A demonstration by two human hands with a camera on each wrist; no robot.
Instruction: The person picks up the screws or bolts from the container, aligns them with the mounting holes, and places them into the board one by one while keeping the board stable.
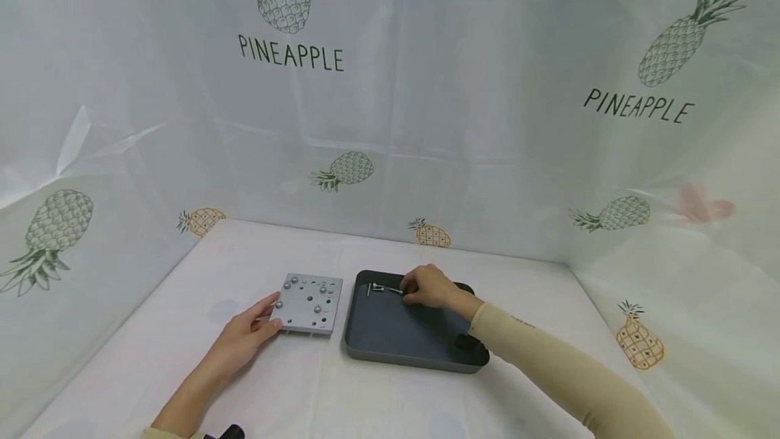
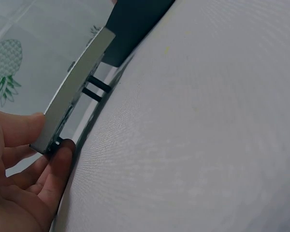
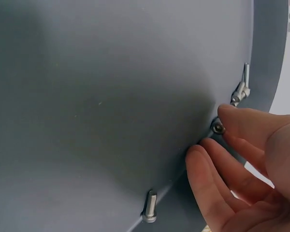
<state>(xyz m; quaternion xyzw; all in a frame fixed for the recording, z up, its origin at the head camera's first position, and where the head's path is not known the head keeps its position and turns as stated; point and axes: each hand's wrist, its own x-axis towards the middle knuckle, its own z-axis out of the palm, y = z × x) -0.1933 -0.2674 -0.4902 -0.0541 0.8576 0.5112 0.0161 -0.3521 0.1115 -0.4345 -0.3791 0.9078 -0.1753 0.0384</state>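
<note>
A flat silver metal plate (image 1: 305, 324) with holes and several socket-head screws (image 1: 317, 309) is held at its left edge by my left hand (image 1: 244, 337). The thumb (image 2: 24, 129) presses the plate's rim while the other fingers curl beneath it. Seen from the side, the plate (image 2: 77, 87) is raised off the table, with two dark pins (image 2: 99, 84) projecting below. My right hand (image 1: 428, 286) is at the far side of the dark grey tray (image 1: 414, 358). Its thumb and forefinger pinch a small socket-head screw (image 3: 218, 127), whose head shows between them.
More screws (image 3: 241, 91) lie along the tray's edge, close past the thumb. Another screw (image 3: 151, 208) lies on the other side of the fingers. The tray has low raised walls and stands right of the plate on a white-covered table (image 1: 378, 405). Behind hangs a pineapple-print sheet (image 1: 451, 120).
</note>
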